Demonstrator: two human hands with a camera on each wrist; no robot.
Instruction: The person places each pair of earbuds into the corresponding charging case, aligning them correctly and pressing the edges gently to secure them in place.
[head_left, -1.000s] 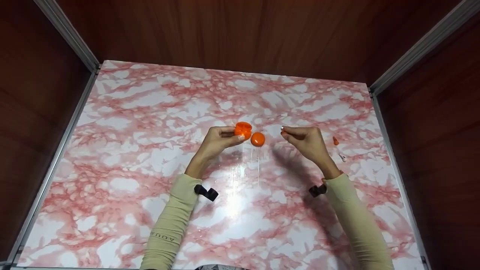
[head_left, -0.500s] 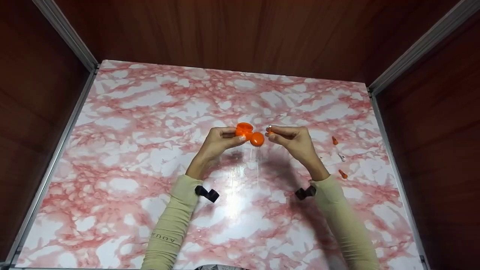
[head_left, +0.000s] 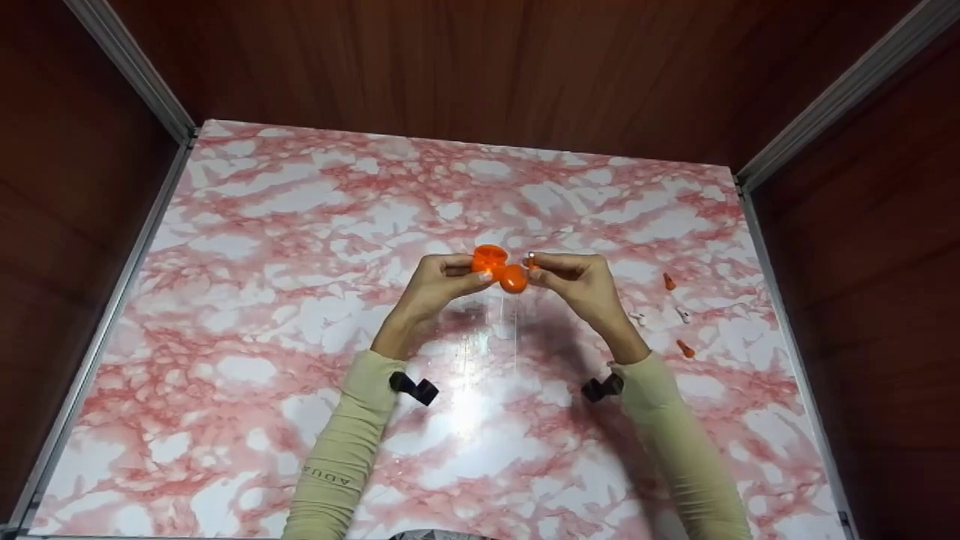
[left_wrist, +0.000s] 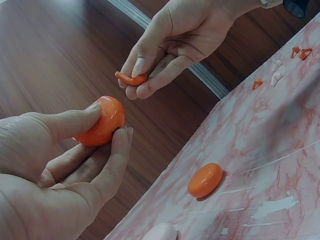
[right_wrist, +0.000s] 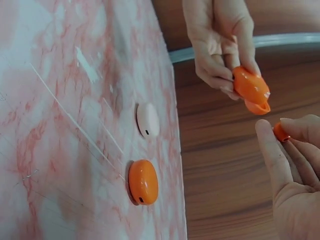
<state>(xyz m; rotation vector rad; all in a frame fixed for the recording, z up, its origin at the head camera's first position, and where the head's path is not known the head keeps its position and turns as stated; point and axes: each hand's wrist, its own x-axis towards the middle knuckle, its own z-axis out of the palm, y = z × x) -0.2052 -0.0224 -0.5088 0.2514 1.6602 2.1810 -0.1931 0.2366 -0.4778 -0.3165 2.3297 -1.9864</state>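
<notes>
My left hand [head_left: 435, 289] grips an orange earbud case [head_left: 489, 262], its lid raised, between thumb and fingers above the table. To its right, my right hand [head_left: 589, 285] pinches an orange earbud [left_wrist: 132, 79] between thumb and fingertips, the stem sticking out in the left wrist view. A short gap separates this earbud from the case in both wrist views. Below the hands, a second orange earbud case [right_wrist: 144, 182] lies closed on the table. Beside it rests a white earbud case [right_wrist: 148, 120], hidden in the head view.
Loose orange earbuds [head_left: 685, 348] and white earbuds [head_left: 683, 315] lie on the marbled table [head_left: 285, 300], right of my right hand. A dark wood-look panel [head_left: 465, 75] stands along the back edge, with similar panels on both sides.
My right hand has moved left with the orange earbud, close to the open case. Loose earbuds near my right wrist have come into sight. My left hand has barely moved.
</notes>
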